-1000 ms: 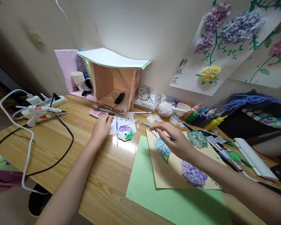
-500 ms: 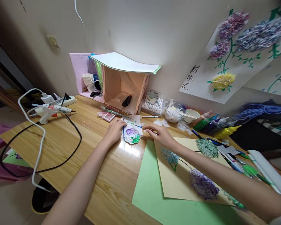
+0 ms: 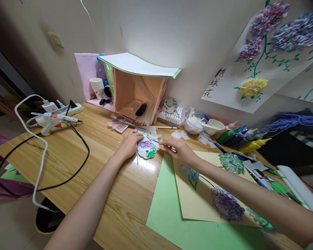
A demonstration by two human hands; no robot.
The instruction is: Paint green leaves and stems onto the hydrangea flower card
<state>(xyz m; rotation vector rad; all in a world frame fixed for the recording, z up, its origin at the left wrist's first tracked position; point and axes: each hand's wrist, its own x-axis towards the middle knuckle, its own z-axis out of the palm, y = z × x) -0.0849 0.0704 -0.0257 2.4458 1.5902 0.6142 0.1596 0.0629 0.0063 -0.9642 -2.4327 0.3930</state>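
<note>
My right hand [image 3: 179, 150] pinches a thin paintbrush [image 3: 155, 141], its blue part pointing left over the top of the flower-shaped palette [image 3: 146, 146]. Purple and green paint lie in the palette's wells. My left hand [image 3: 129, 143] is at the palette's upper left, fingers bent and closed; what the fingertips hold is too small to make out. A thin blue stick [image 3: 137, 158] lies beside the palette, below my left hand. White paper [image 3: 151, 132] lies behind the palette. Under my right forearm is a cream sheet [image 3: 198, 208] bearing blue, purple and green textured flowers, on a green sheet [image 3: 164, 208].
A glue gun [image 3: 53, 122] with looping cables lies at left. Behind stand a pink cardboard box [image 3: 125, 90], paper cups [image 3: 97, 86], a bowl of white scraps [image 3: 194, 125] and paint bottles [image 3: 255, 144]. Pens and a white roll [image 3: 299, 187] lie at right.
My right hand has turned slightly, so more of the brush handle shows. My left hand stays by the palette. The view has shifted a little.
</note>
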